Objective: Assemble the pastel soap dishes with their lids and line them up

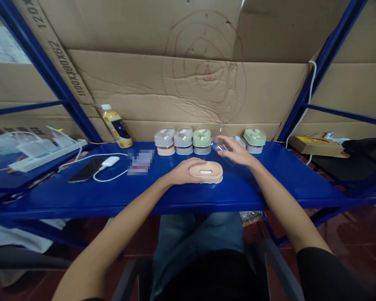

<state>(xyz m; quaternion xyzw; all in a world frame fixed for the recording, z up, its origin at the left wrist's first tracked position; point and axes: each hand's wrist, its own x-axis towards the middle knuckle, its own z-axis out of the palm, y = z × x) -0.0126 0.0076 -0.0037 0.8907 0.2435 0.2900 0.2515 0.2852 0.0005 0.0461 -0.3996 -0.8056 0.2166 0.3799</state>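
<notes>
My left hand (pixel 185 170) is wrapped around the left end of a peach oval plastic box (pixel 214 172), which rests on the blue shelf and has a pale slot-shaped piece in its top. Further back and to the right, my right hand (pixel 236 151) is raised, its fingers curled around a clear, thin plastic cover (pixel 227 158). The cover's outline is faint. A grey box (pixel 240 141) behind that hand is partly hidden by it.
Along the cardboard back stand stacked oval boxes: grey over peach (pixel 165 140), all grey (pixel 183 141), green over grey (pixel 202 140), and another green-topped one (pixel 255 140). To the left are a drink bottle (pixel 117 127), phone (pixel 87 170), white cable adapter (pixel 110 161) and power strip (pixel 47 154).
</notes>
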